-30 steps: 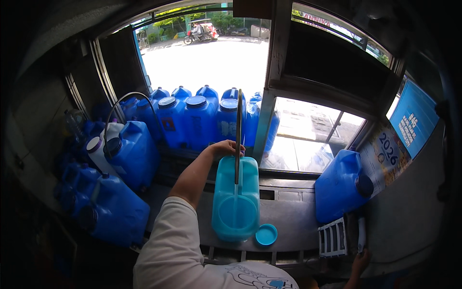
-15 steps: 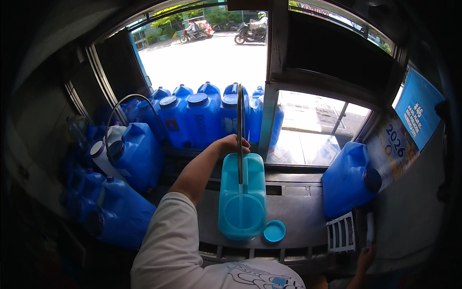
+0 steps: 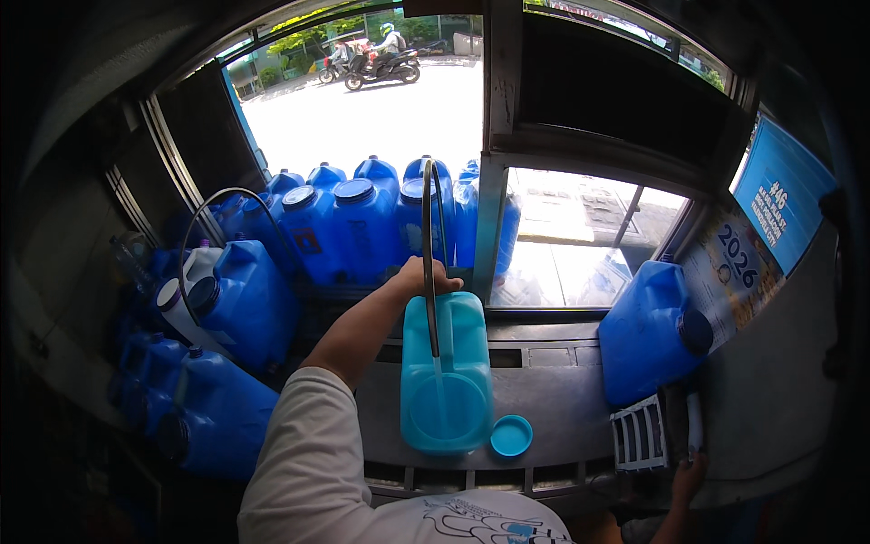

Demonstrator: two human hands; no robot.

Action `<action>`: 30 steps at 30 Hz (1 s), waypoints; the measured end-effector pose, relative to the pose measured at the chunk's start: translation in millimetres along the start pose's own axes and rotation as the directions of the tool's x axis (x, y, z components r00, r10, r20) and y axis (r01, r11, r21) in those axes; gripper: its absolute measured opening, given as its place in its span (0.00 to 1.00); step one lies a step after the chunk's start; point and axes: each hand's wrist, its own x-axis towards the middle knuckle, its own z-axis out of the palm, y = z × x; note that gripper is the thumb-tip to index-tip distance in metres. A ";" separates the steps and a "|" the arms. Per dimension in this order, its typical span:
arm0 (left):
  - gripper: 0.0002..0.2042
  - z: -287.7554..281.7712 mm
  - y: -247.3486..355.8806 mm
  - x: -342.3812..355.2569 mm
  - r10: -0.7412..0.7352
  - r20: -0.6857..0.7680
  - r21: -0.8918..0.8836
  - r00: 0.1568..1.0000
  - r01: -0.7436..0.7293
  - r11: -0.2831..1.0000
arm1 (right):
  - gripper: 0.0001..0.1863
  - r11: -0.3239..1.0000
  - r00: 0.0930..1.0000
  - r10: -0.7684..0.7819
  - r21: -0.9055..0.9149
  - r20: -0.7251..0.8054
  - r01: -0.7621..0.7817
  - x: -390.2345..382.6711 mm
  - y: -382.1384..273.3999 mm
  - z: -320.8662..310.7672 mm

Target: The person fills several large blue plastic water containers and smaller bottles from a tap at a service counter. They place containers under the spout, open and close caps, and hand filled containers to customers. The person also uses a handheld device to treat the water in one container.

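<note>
A turquoise water jug [image 3: 471, 349] lies on the dark counter with its wide round mouth facing up. A thin curved metal pipe [image 3: 429, 218] arches over it, and a stream of water [image 3: 440, 385] falls from its end into the mouth. My left hand [image 3: 428, 275] is at the jug's far end, behind the pipe, fingers curled; what they grip is hidden. A turquoise cap [image 3: 512, 436] rests beside the jug on the right. At the lower right my right hand [image 3: 691, 473] closes at the lower end of a pale elongated piece [image 3: 694, 422], in shadow.
Several blue water jugs [image 3: 358, 227] line the window side, and more blue jugs [image 3: 240, 299] crowd the left, under another curved pipe [image 3: 186, 240]. One blue jug [image 3: 643, 340] stands at the right by a white slatted piece [image 3: 640, 435]. Motorcycles [image 3: 382, 69] are on the street outside.
The view has shifted slightly, so the jug and pipe appear a little further left. Water keeps pouring. A motorcycle outside has moved left. Both hands stay at about the same places.
</note>
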 end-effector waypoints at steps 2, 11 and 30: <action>0.32 4.4 -10.7 4.2 0.085 0.030 -0.200 0.996 -0.077 0.977 | 0.20 1.000 1.000 0.006 0.022 0.019 -0.006 0.6 -2.9 -2.0; 0.46 -27.2 34.4 -9.3 -0.090 0.133 0.267 0.987 0.051 0.962 | 0.17 0.995 1.000 -0.023 0.093 0.019 0.021 6.6 -47.8 -33.6; 0.28 68.5 -55.7 -13.4 -0.034 -0.208 -0.897 0.978 -0.176 0.405 | 0.15 0.952 0.993 0.023 0.300 0.115 -0.057 -49.3 5.6 -6.7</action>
